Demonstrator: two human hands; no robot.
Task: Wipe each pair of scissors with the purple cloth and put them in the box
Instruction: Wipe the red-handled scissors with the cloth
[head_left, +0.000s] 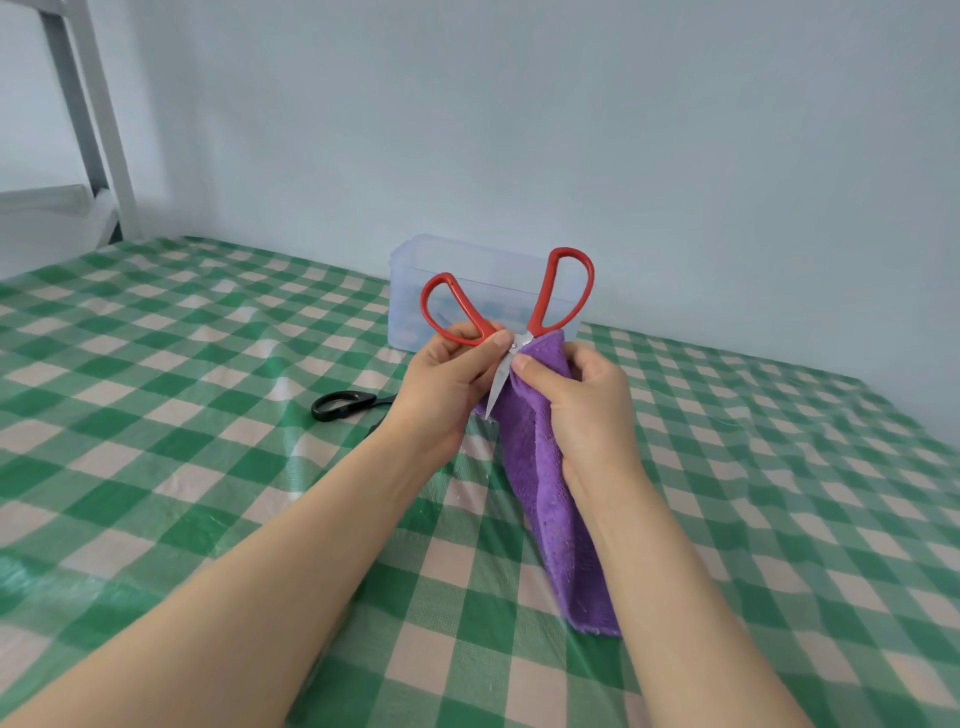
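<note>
The red scissors (521, 342) are held up above the table, between the two hands and in front of the box, handles uppermost and spread apart. The left hand (452, 374) grips the lower part of the left handle loop, its thumb lying near the pivot. One bare blade (497, 387) points down. The other blade is hidden inside the purple cloth (540, 493), which the right hand (587, 400) pinches around it; the rest of the cloth hangs down to the table. Behind stands the clear plastic box (410, 260), with bluish contents too blurred through its wall to name. The black scissors (345, 404) lie on the green-checked table (182, 415), their blades covered by the left wrist. A grey shelf frame (98, 130) is cut off at top left.
</note>
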